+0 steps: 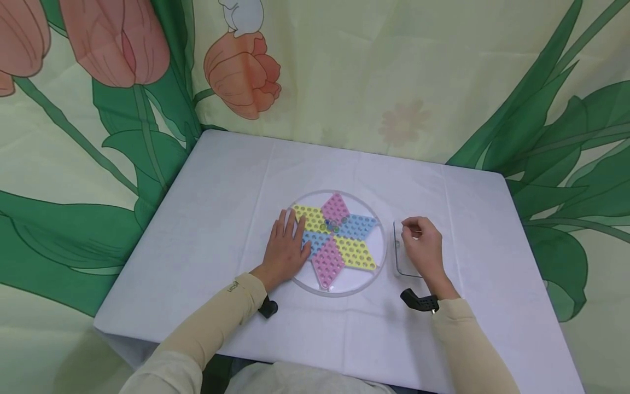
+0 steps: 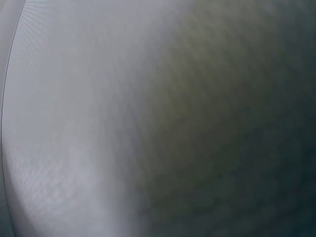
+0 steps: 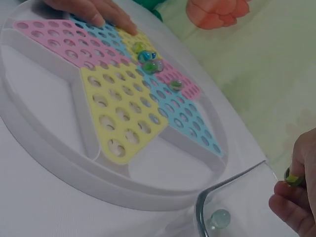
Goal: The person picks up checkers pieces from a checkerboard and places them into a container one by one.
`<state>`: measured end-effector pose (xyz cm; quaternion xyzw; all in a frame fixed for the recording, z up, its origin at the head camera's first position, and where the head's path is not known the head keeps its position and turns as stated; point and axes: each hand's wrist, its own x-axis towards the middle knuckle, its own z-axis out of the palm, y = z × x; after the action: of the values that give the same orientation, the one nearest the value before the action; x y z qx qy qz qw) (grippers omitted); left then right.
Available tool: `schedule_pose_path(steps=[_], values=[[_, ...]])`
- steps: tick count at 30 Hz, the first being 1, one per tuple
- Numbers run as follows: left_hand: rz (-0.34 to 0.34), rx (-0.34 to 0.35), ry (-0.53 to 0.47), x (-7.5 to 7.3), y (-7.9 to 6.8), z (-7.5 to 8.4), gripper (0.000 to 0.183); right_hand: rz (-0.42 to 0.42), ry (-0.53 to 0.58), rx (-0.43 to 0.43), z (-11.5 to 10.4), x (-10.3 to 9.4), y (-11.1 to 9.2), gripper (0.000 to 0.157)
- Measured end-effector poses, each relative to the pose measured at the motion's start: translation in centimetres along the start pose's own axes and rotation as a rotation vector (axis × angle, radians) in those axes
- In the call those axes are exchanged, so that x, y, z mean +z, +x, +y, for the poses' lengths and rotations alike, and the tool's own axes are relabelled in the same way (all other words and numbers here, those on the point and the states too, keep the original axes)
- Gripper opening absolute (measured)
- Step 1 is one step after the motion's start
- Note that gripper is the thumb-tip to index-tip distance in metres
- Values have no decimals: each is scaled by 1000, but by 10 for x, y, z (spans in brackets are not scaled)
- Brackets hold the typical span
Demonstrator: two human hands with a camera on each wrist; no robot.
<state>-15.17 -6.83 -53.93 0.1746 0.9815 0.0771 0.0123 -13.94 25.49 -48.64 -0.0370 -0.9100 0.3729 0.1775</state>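
Note:
A round white board carries a six-pointed star of pink, yellow and blue pieces full of holes. Several glass marbles sit near the star's middle, and one more lies on the far pink point. My left hand rests on the board's left side, its fingers fairly straight over the yellow and blue points. Over a clear box right of the board, my right hand pinches a green-yellow marble between thumb and fingers. Inside the box lies a pale marble. The left wrist view is a close blur of cloth.
A white cloth covers the table, whose near edge runs just in front of the person's body. A curtain printed with tulips hangs behind and beside the table. Black bands sit at both wrists.

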Motion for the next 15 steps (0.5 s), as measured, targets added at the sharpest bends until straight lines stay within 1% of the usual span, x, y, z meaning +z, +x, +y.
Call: schedule_pose_path(steps=[6, 15], values=[[1, 2, -5, -1, 0, 0, 72, -37, -40, 39, 6, -1, -3, 16], [-9, -1, -21, 0, 0, -1, 72, -131, -87, 116, 15, 3, -4, 18]])
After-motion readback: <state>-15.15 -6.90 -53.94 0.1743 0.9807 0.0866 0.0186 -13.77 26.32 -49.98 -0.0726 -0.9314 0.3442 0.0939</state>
